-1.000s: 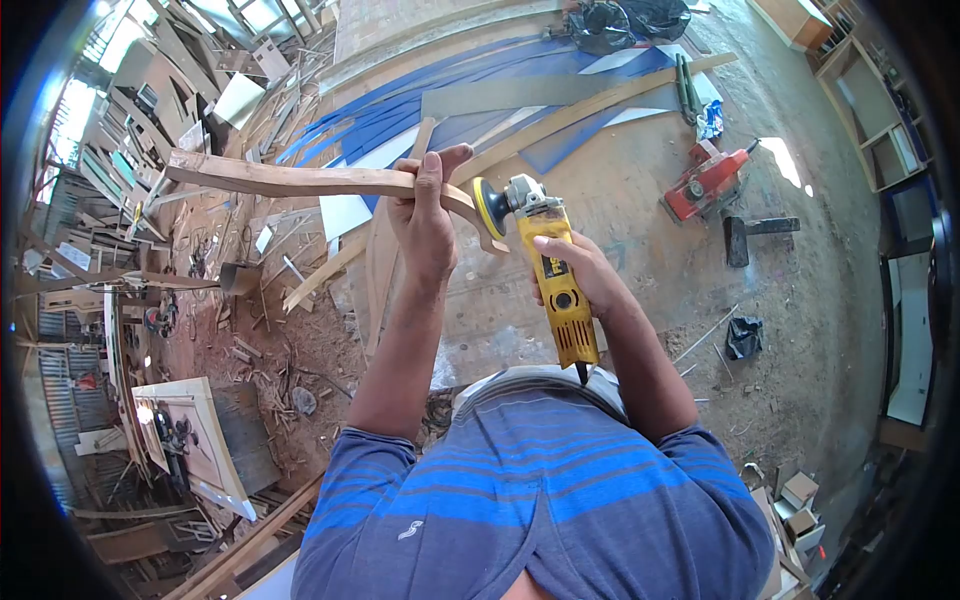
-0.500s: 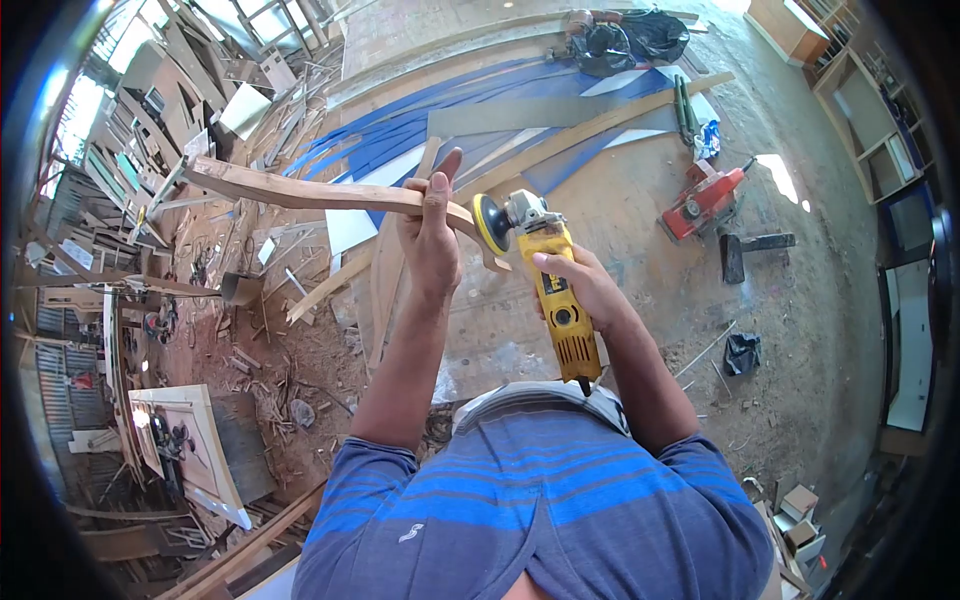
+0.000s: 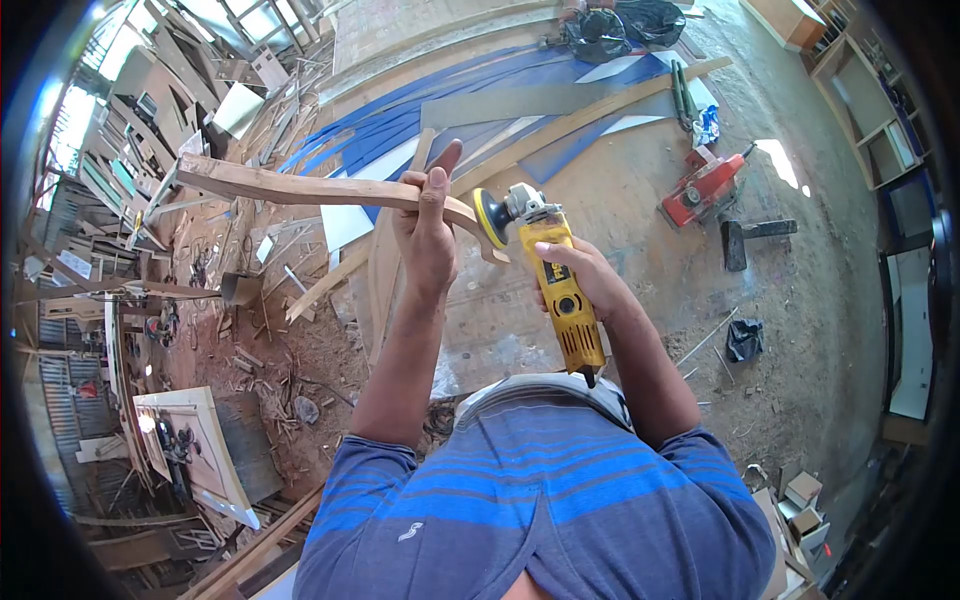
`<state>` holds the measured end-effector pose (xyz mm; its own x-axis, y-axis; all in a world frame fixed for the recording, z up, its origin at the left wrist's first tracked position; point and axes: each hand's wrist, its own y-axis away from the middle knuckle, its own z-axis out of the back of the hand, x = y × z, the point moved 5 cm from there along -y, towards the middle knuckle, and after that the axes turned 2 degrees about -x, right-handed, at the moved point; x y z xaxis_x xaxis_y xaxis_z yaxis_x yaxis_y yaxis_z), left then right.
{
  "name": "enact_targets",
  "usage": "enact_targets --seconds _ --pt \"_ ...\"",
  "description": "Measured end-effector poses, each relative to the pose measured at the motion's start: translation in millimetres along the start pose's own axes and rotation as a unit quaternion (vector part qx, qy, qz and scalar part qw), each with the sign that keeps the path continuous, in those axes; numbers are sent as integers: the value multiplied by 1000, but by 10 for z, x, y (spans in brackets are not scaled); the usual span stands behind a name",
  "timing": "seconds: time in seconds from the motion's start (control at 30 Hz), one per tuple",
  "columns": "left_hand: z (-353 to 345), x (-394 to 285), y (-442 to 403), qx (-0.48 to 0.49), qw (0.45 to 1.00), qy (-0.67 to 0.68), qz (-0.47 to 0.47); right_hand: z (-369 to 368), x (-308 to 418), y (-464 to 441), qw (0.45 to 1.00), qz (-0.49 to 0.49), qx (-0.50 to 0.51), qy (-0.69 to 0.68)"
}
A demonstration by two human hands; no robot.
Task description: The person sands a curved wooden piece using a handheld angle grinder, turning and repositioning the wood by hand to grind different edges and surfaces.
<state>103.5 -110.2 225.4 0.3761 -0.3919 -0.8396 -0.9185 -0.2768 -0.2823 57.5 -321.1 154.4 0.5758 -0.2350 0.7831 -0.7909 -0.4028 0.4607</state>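
Note:
My left hand (image 3: 430,225) is closed around a long, curved piece of wood (image 3: 300,188), its thumb across the top face and one finger pointing up. The wood reaches far out to the left, and its short curved end lies to the right of the hand. In my right hand (image 3: 585,275) is a yellow angle grinder (image 3: 572,310), gripped by its body with the thumb on top. Its round sanding disc (image 3: 490,218) is against or very close to the curved end of the wood; I cannot tell if they touch.
Blue strips (image 3: 400,135) and a long plank (image 3: 600,118) lie on the worktable beyond my hands. To the right are a red power planer (image 3: 703,190) and a hammer (image 3: 750,240). Black plastic bags (image 3: 598,38) sit at the back. Wood scraps (image 3: 280,375) litter the ground at left.
The wood and left hand have shifted slightly left. The grinder body has tilted a little, its disc staying by the wood's curved end. Both hands keep their hold.

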Motion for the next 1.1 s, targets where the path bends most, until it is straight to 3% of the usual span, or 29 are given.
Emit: enact_targets --seconds 0.3,0.47,0.8,0.9,1.03,1.1 --pt "33 36 -11 50 998 41 -26 -140 188 132 999 39 3 23" --pt "-70 -10 10 4 1000 -10 -26 -281 406 212 996 72 7 57" --pt "1 -17 -3 5 1000 -4 -21 26 -1 -15 1000 -2 -5 16" --pt "19 -136 -17 66 997 32 4 21 41 31 1000 1 -14 11" --pt "139 -540 -241 55 995 24 -79 77 88 87 999 11 -32 18" --pt "152 -776 -285 -31 990 62 -125 131 95 100 999 14 -32 13"
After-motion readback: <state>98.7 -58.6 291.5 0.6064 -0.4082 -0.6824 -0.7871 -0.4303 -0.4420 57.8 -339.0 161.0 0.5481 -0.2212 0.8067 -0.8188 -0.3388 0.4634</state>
